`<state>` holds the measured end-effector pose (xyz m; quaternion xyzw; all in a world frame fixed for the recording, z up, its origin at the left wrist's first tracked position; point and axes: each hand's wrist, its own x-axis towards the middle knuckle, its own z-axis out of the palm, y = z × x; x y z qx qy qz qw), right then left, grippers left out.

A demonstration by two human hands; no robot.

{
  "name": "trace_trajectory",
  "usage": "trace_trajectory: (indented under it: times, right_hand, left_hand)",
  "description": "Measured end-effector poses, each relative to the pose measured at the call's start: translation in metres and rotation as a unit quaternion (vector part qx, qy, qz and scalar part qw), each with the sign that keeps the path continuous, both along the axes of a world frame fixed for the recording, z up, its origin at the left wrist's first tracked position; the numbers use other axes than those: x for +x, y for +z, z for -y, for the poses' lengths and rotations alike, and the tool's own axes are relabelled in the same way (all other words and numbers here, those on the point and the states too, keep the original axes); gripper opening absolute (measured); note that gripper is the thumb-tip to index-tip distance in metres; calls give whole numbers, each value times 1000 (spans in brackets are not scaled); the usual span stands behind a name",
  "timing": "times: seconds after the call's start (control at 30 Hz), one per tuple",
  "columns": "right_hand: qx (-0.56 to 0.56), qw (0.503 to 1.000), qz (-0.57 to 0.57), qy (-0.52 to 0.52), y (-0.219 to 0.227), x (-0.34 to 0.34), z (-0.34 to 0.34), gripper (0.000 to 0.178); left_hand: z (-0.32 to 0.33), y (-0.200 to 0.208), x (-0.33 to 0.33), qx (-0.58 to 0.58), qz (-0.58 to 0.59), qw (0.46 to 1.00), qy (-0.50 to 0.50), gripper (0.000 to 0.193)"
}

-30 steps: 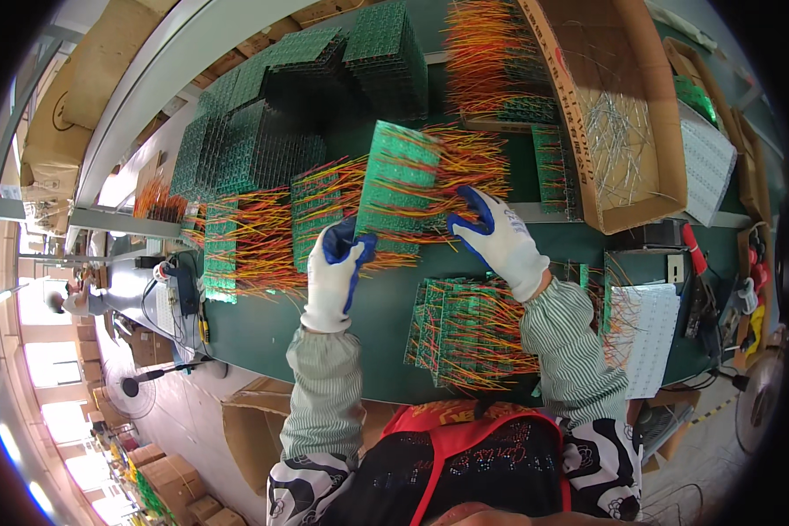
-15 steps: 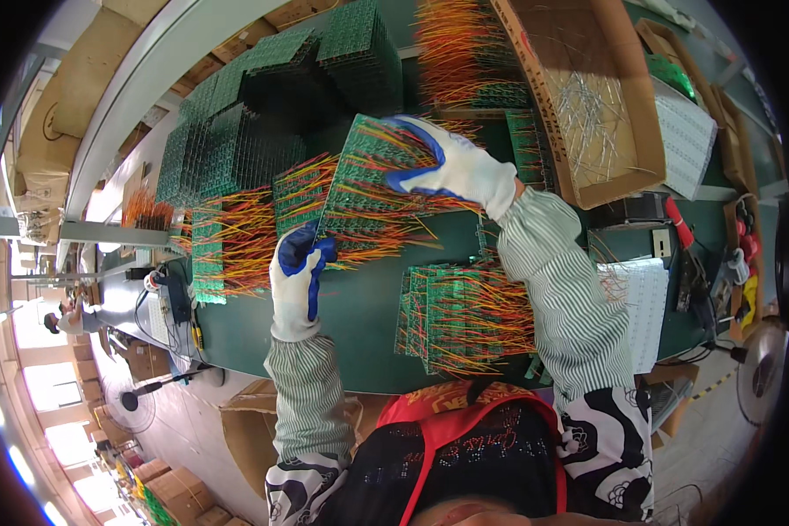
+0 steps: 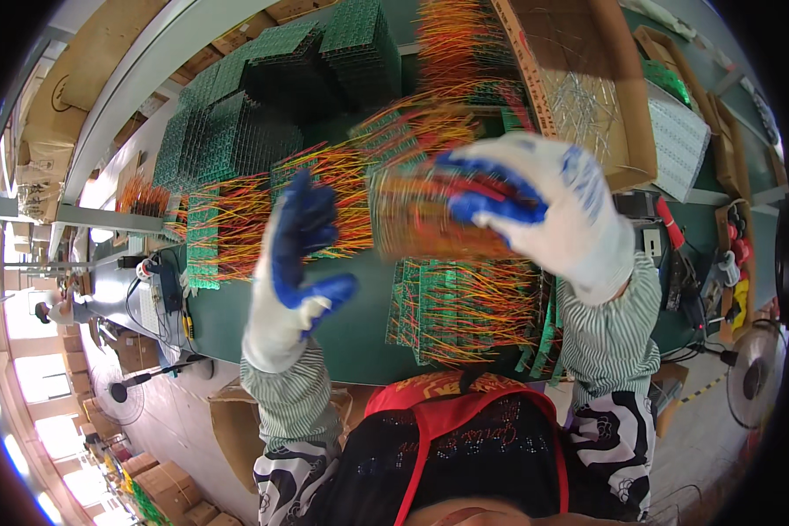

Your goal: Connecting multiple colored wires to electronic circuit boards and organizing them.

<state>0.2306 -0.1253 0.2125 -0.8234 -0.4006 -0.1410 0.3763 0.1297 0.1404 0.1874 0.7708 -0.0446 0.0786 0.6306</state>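
Note:
My right hand [image 3: 548,206], in a white glove with blue-coated fingers, grips a green circuit board panel [image 3: 403,215] bristling with red and yellow wires. Motion smears the panel, which hangs above the bench. To its left, my gloved left hand [image 3: 294,267] is open and holds nothing, thumb and fingers apart. Just below the held panel lies a pile of wired circuit boards [image 3: 460,311]. Beyond my left hand sit more wired boards [image 3: 324,188], and another row of them [image 3: 228,232] lies farther left.
Tall stacks of bare green panels [image 3: 359,57] stand at the back left. A cardboard box [image 3: 587,105] of thin metal leads is at the back right, beside orange wire bundles [image 3: 451,44]. A red-handled tool [image 3: 675,228] lies right. A fan [image 3: 758,377] stands at the right edge.
The panel has left my left hand and moved right and nearer in my right hand. My left hand has opened and drawn slightly left. White sheets at the right are now covered by my arm.

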Motion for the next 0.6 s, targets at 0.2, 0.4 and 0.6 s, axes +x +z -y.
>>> trace_trajectory:
  times: [0.2, 0.4, 0.6]
  right_hand:
    - [-10, 980, -172, 100, -38, -51, 3, 36]
    - [29, 937, -343, 65, -99, -82, 5, 39]
    - [92, 935, -341, -12, -133, -101, 2, 36]
  left_hand:
    - [59, -29, -26, -270, -132, 940, -159, 62]
    - [79, -72, -45, -237, -266, 934, -29, 47]
    - [97, -103, -47, -235, -230, 944, -19, 37]
